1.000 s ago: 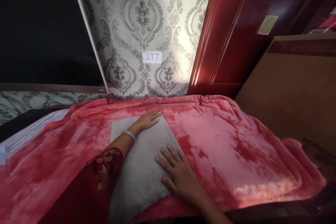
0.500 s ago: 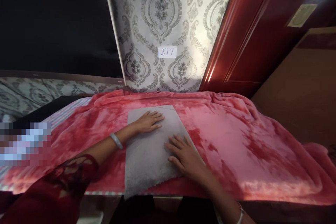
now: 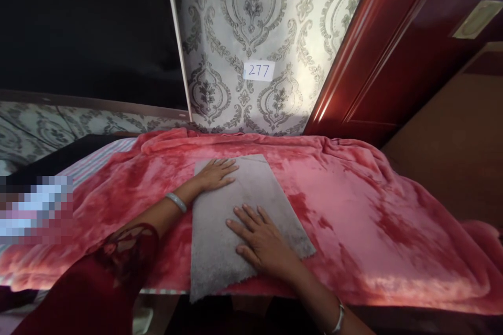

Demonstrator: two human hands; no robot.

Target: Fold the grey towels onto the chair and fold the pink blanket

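Grey cloth (image 3: 251, 204), rectangular, fuzzy-textured, lying flat and spread out, long axis running from 6 toward 12 o'clock, near edge ragged at 6 o'clock, far edge straight at 12 o'clock.

Cloth (image 3: 243, 220) on blanket (image 3: 353, 204), both hands on cloth, wall (image 3: 251, 26) behind

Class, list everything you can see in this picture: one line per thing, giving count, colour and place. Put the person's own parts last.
Grey cloth: one, grey, flat on the blanket, centre.
Blanket: one, red-pink, fluffy, spread over the bed.
Striped sheet: one, pale stripes, showing at the blanket's left edge.
Paper label: one, white, reads 277, on the wall.
Wallpaper: grey-white, ornamented, behind the bed.
Door: one, dark red, right of the wallpaper.
Bracelets: two, silvery, one on each wrist.
Left hand: flat on the cloth's far end.
Right hand: flat on the cloth's near part.
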